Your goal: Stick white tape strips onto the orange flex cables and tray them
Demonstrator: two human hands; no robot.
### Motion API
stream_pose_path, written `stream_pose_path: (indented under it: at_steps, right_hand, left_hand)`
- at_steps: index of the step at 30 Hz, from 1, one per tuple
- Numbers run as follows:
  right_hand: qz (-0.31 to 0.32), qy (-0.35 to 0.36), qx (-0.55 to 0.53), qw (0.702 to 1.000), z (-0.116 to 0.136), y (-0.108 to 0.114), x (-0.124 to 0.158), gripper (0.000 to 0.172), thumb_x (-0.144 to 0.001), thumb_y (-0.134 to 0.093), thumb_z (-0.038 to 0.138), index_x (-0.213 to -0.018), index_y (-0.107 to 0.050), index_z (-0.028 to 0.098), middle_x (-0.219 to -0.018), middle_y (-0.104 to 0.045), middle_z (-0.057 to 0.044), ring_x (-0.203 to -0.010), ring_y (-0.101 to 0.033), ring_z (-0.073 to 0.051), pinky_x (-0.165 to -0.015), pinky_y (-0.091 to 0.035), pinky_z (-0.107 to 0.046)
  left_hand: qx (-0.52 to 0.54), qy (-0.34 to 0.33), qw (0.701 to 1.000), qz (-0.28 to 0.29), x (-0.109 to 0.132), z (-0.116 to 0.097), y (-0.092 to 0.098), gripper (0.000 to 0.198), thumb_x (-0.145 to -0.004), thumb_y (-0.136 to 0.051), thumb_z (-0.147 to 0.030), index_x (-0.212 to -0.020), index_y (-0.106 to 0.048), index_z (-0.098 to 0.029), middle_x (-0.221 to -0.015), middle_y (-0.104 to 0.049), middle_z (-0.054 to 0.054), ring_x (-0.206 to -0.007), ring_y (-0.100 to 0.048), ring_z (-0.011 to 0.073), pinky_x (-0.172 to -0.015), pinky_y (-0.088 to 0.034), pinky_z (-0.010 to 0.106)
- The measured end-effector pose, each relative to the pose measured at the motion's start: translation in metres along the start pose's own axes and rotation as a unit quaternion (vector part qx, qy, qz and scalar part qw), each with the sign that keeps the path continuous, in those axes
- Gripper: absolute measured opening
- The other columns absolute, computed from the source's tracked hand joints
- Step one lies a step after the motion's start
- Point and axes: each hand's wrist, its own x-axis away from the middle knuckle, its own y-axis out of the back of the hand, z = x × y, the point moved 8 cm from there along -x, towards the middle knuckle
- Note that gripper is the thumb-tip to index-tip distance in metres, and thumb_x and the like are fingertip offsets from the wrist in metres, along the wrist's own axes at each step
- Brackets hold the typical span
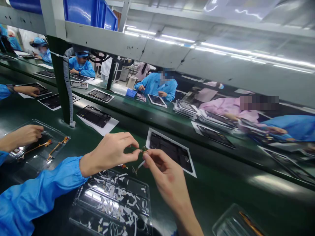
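Observation:
My left hand point(112, 152), in a blue sleeve, is closed in a pinch between thumb and forefinger. Its fingertips meet those of my right hand point(168, 178) at a small flex cable point(144, 149), greenish where it shows. My right hand pinches this piece, and a white strip point(140, 164) sticks out below its fingers. Most of the part is covered by my fingertips, so its full shape is hidden. Below my hands lies a clear plastic tray point(145, 188) strewn with white strips and peeled scraps point(123, 196).
Tablet housings point(169, 149) lie on white sheets along the green bench. A co-worker's hand point(23, 137) reaches over a clear tray point(57, 147) of orange flex cables at left. Another clear tray point(222, 219) stands front right. A green post point(60, 78) rises at left.

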Motion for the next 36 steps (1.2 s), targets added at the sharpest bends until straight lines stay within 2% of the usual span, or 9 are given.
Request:
stream_pose_path:
  at_steps: [5, 11, 18, 26, 30, 36]
  right_hand:
    - [0.014, 0.019, 0.019, 1.000, 0.007, -0.004, 0.002, 0.020, -0.092, -0.065, 0.040, -0.087, -0.068, 0.021, -0.077, -0.069, -0.002, -0.068, -0.065, -0.017, -0.069, -0.054, -0.027]
    - [0.009, 0.030, 0.041, 0.999, 0.011, -0.005, 0.003, 0.021, -0.094, -0.061, 0.039, -0.087, -0.068, 0.021, -0.077, -0.070, -0.003, -0.069, -0.066, -0.019, -0.069, -0.054, -0.029]
    - [0.014, 0.036, 0.047, 0.998, 0.014, -0.008, 0.004, 0.020, -0.096, -0.060, 0.038, -0.090, -0.068, 0.021, -0.083, -0.072, -0.004, -0.072, -0.067, -0.019, -0.069, -0.053, -0.029]
    - [0.007, 0.058, 0.064, 0.996, 0.016, -0.009, 0.007, 0.018, -0.097, -0.059, 0.035, -0.093, -0.070, 0.022, -0.087, -0.073, -0.004, -0.073, -0.067, -0.018, -0.068, -0.052, -0.028]
    - [0.022, 0.057, 0.068, 0.996, 0.018, -0.011, 0.007, 0.018, -0.097, -0.058, 0.035, -0.091, -0.069, 0.022, -0.086, -0.072, -0.004, -0.073, -0.066, -0.018, -0.067, -0.051, -0.029]
    - [0.095, 0.061, 0.056, 0.992, 0.023, -0.021, 0.009, 0.020, -0.101, -0.049, 0.033, -0.090, -0.062, 0.022, -0.083, -0.067, -0.002, -0.073, -0.063, -0.017, -0.068, -0.048, -0.028]
  left_hand:
    - [-0.012, -0.019, 1.000, 0.000, 0.004, -0.006, -0.005, 0.007, -0.091, -0.065, -0.017, -0.092, -0.072, -0.016, -0.090, -0.076, 0.002, -0.080, -0.071, 0.0161, -0.070, -0.055, 0.026]
    - [-0.050, -0.014, 0.999, -0.011, 0.004, -0.006, -0.003, 0.007, -0.092, -0.067, -0.019, -0.090, -0.073, -0.018, -0.088, -0.076, 0.001, -0.079, -0.072, 0.0166, -0.066, -0.054, 0.026]
    - [-0.050, -0.013, 0.999, 0.004, 0.005, -0.008, -0.004, 0.010, -0.094, -0.063, -0.018, -0.093, -0.073, -0.018, -0.091, -0.077, 0.002, -0.083, -0.072, 0.0169, -0.070, -0.054, 0.028]
    - [-0.069, -0.009, 0.998, 0.000, 0.006, -0.010, -0.002, 0.006, -0.089, -0.065, -0.015, -0.087, -0.070, -0.018, -0.086, -0.074, 0.000, -0.079, -0.070, 0.0164, -0.066, -0.050, 0.027]
    - [-0.068, -0.015, 0.997, 0.031, 0.005, -0.010, -0.003, 0.004, -0.087, -0.064, -0.015, -0.084, -0.066, -0.018, -0.083, -0.071, -0.001, -0.075, -0.067, 0.0150, -0.063, -0.046, 0.026]
    - [-0.051, -0.025, 0.992, 0.109, 0.002, -0.004, -0.006, 0.004, -0.083, -0.062, -0.018, -0.080, -0.063, -0.018, -0.077, -0.069, -0.003, -0.064, -0.061, 0.0120, -0.058, -0.041, 0.026]
